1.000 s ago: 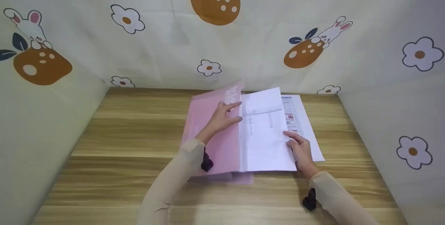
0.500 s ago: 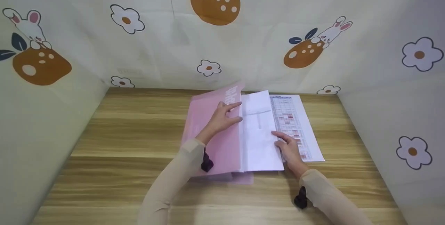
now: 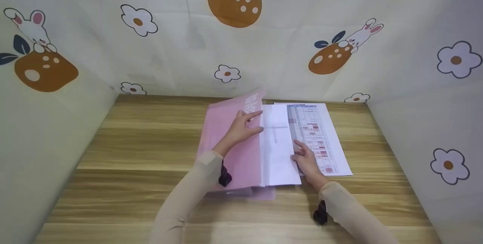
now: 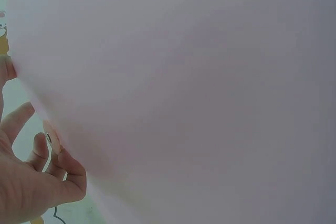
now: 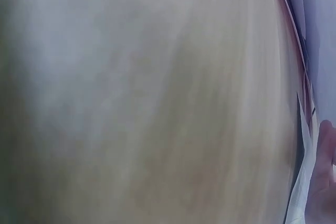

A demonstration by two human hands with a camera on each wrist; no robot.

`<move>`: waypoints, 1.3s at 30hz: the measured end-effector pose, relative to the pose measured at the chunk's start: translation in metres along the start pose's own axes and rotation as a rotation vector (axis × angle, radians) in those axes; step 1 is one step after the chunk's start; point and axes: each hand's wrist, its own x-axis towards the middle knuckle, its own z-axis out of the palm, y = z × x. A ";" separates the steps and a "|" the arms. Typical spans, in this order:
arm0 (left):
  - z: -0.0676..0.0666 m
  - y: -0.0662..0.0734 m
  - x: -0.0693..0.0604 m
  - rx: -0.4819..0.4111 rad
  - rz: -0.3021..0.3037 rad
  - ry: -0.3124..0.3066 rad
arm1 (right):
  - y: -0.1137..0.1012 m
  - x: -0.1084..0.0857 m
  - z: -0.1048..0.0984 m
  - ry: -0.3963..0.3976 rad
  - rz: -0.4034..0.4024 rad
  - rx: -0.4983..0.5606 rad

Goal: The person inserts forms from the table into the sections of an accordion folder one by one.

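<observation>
A pink folder point(image 3: 226, 138) stands partly open, its cover raised toward the left. My left hand point(image 3: 239, 128) holds the cover's edge between thumb and fingers; in the left wrist view the hand point(image 4: 37, 182) grips the edge of the pink sheet point(image 4: 184, 98) near a small round fastener point(image 4: 51, 137). White paper point(image 3: 277, 161) lies partly inside the folder. At its right edge my right hand point(image 3: 308, 164) pinches it with thumb and fingers. In the right wrist view only part of that hand point(image 5: 321, 182) shows, beside the paper edges.
A printed sheet with a coloured table point(image 3: 320, 138) lies under and right of the white paper on the wooden table point(image 3: 143, 153). Patterned curtain walls point(image 3: 181, 48) enclose the back and both sides.
My right hand has moved left with the white paper, which shows less of its width outside the folder. More of the printed sheet is visible. My left hand has stayed in place.
</observation>
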 end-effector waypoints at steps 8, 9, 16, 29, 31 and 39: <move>0.000 0.000 0.000 -0.002 -0.002 -0.007 | -0.002 -0.001 0.009 -0.050 -0.001 0.097; 0.000 0.000 0.000 -0.002 -0.001 -0.006 | -0.002 -0.001 0.010 -0.058 0.005 0.114; 0.000 0.000 0.000 0.002 0.002 0.003 | -0.003 -0.001 0.018 -0.102 0.048 0.190; -0.001 0.002 0.000 0.011 -0.034 0.007 | -0.008 -0.003 0.035 -0.188 0.063 0.351; -0.001 0.002 0.001 0.010 -0.038 0.010 | -0.009 -0.003 0.037 -0.190 0.060 0.358; 0.000 0.002 0.002 0.006 -0.019 0.018 | -0.011 -0.003 0.043 -0.226 0.045 0.348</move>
